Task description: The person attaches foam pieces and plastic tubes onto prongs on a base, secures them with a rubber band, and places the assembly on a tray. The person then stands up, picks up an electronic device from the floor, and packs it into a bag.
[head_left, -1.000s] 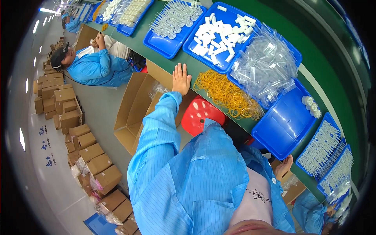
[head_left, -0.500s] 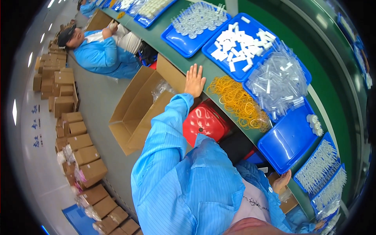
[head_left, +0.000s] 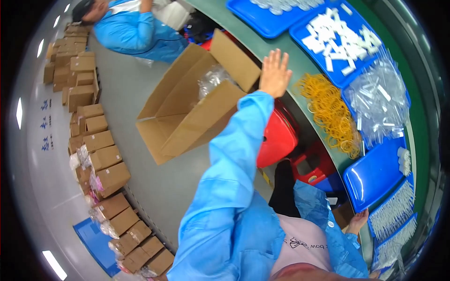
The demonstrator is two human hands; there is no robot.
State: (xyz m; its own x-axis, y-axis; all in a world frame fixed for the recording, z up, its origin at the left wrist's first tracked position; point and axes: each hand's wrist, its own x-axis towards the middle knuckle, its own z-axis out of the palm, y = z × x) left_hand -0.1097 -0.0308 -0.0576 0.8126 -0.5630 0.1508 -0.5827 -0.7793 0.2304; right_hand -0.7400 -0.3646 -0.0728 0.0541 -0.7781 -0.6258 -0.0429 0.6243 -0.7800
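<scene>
My left hand [head_left: 275, 72] lies flat with fingers spread on the near edge of the green table [head_left: 290, 51], at the end of my blue sleeve; it holds nothing. Just right of it is a heap of yellow rubber bands [head_left: 330, 112]. Left of the hand, an open cardboard box [head_left: 197, 107] stands on the floor with a clear plastic bag [head_left: 213, 79] inside. My right hand [head_left: 358, 220] rests low by the table edge, below an empty blue tray [head_left: 375, 175], fingers loose and holding nothing.
A blue tray of white pieces [head_left: 337, 37] and a pile of clear bags [head_left: 379, 98] sit further back. Two red stools [head_left: 276, 136] [head_left: 311, 166] stand under the table. A co-worker in a blue coat [head_left: 136, 30] sits beyond the box. Small cartons [head_left: 93, 140] line the floor.
The view has swung down and left, so the open box and floor now fill more of it. My left hand stays flat on the table edge; my right hand stays low.
</scene>
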